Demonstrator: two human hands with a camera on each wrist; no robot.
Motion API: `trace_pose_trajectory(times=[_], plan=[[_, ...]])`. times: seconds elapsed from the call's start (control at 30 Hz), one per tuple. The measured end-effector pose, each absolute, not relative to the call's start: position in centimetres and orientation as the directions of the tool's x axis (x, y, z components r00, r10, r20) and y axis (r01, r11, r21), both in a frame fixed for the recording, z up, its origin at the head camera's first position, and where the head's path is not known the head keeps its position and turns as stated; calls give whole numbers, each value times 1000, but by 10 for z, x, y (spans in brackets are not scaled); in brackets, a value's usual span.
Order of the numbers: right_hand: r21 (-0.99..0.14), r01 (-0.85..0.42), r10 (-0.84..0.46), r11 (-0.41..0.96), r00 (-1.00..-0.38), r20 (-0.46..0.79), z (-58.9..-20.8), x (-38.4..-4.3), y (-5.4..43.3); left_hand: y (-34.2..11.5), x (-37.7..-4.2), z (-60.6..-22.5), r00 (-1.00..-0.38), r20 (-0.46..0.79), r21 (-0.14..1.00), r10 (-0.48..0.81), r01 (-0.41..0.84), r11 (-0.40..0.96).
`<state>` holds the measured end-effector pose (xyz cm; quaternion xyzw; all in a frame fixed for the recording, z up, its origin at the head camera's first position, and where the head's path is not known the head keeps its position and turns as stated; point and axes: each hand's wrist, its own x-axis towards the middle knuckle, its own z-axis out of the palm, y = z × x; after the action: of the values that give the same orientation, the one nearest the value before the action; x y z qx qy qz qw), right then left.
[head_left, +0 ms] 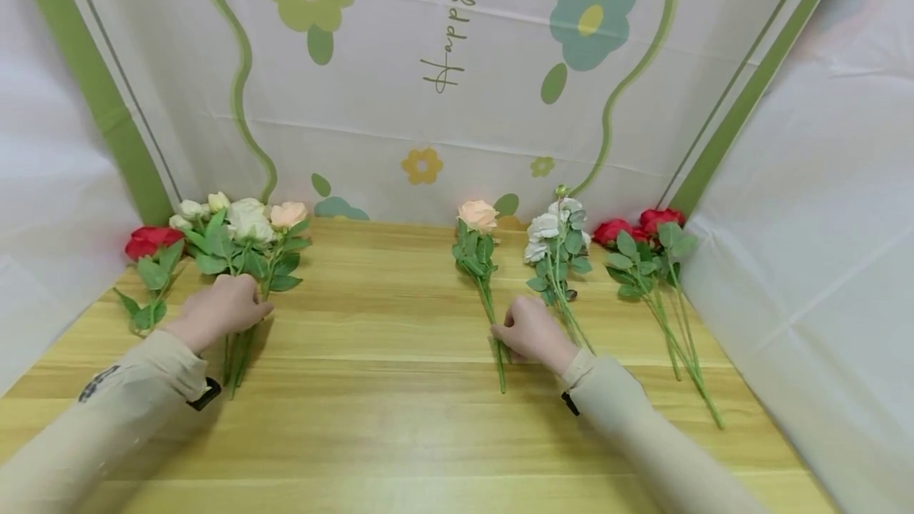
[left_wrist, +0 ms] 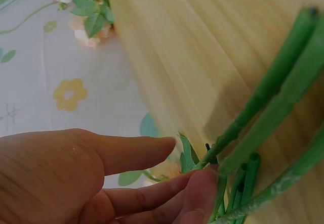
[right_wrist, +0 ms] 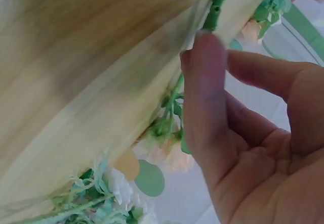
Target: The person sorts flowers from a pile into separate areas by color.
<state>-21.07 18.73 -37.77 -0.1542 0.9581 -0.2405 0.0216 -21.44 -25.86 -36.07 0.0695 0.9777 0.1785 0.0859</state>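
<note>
In the head view, my left hand is over the stems of a group of white and pale peach roses on the left. The left wrist view shows its thumb straight and apart from the fingers, whose tips are right at the green stems. A single peach rose lies right of the middle, bloom toward the back. My right hand pinches its green stem between thumb and finger, low on the stem. White roses with long stems lie just beyond that hand.
Red roses lie at the far right, their stems toward the front. Another red rose lies at the left edge. The wooden table meets a printed cloth backdrop, with white cloth walls at both sides.
</note>
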Motion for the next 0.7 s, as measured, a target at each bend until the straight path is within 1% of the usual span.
trace_pose_trajectory(times=[0.13,0.23,0.33,0.5,0.6,0.7], plan=[[-452,-312,-300,836,-949,100,-371,-204,188,-255,-222,-362,-972,-189,314,140,75,946],[-485,-320,-301,814,-946,119,-365,-197,186,-253,-225,-362,-967,-218,291,129,62,955],[-525,-334,-317,783,-940,125,-359,-191,184,-252,-227,-362,-960,-245,292,134,59,955],[-556,-382,-374,739,-918,134,-354,-181,182,-251,-231,-361,-947,-286,314,145,50,948],[-566,-392,-390,725,-911,132,-353,-177,183,-251,-231,-359,-949,-282,339,142,40,940],[-577,-395,-397,714,-909,131,-352,-173,184,-250,-228,-357,-968,-216,349,129,47,936]])
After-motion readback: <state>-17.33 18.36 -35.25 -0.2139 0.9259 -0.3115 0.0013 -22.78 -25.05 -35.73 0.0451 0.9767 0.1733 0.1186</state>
